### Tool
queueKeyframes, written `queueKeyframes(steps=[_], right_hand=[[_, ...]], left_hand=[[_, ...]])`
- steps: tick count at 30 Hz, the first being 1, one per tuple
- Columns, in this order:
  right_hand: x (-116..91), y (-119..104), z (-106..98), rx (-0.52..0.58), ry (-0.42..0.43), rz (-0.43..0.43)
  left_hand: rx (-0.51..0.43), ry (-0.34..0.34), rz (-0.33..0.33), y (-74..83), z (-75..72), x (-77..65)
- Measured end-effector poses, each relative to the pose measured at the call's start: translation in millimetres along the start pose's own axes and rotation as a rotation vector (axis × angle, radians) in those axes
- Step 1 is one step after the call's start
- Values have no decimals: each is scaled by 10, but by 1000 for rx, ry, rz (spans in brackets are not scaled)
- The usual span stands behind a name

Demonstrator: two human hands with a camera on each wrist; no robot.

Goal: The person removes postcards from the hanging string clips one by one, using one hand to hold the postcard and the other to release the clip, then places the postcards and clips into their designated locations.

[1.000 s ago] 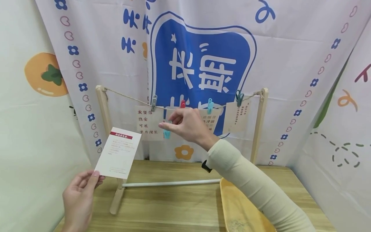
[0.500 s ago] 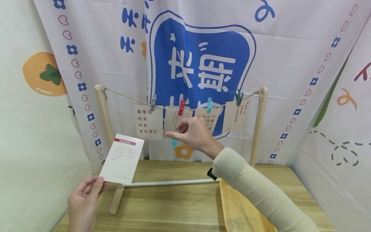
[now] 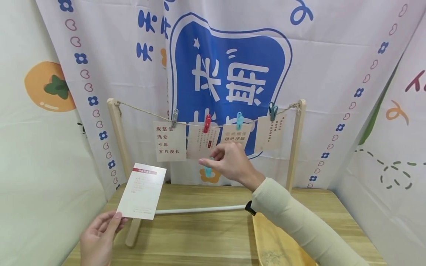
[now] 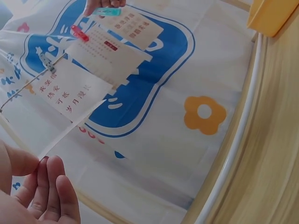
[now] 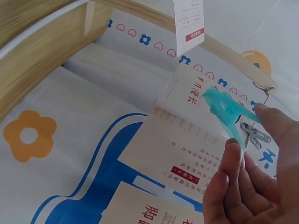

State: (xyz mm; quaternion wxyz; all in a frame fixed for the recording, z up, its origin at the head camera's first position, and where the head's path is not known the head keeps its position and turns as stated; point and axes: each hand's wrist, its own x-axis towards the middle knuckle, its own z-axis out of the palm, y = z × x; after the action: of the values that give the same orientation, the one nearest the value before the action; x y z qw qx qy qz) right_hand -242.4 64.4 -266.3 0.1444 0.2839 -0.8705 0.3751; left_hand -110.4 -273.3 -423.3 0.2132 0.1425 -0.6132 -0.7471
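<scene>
The left hand (image 3: 100,236) is raised at lower left, thumb and fingers closed together on the bottom left corner of a card (image 3: 142,192) held up and tilted. The right hand (image 3: 234,160) reaches in from the right, thumb pointing left, pinching a light blue clip (image 3: 208,172) that points downward. The held card's red band bears characters too small to read. Behind, the first hanging card (image 3: 170,142) reads 我坚信 热爱 可抵 岁月漫长; the second card (image 3: 199,144) carries tiny print; the third card (image 3: 234,133) shows 拒绝浮躁; the fourth card (image 3: 265,138) has small vertical columns.
</scene>
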Motion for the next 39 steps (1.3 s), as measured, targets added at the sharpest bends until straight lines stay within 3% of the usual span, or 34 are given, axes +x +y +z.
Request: queueKeyframes(steps=[6, 14, 20, 26, 32, 39], right_hand=[[-79, 109, -28, -6, 5, 11], [-216, 250, -57, -4, 10, 33], [-296, 350, -81, -9, 10, 73], [-376, 459, -109, -8, 2, 123], [-431, 542, -129, -24, -2, 160], [-493, 644, -148, -44, -3, 194]], left_hand=[[10, -25, -35, -84, -56, -36], [-22, -9, -77, -215, -90, -50], [-67, -34, -54, -299, -97, -80], [-27, -82, -48, -344, -130, -96], [12, -77, -67, -398, -161, -105], [-10, -74, -68, -469, -186, -113]])
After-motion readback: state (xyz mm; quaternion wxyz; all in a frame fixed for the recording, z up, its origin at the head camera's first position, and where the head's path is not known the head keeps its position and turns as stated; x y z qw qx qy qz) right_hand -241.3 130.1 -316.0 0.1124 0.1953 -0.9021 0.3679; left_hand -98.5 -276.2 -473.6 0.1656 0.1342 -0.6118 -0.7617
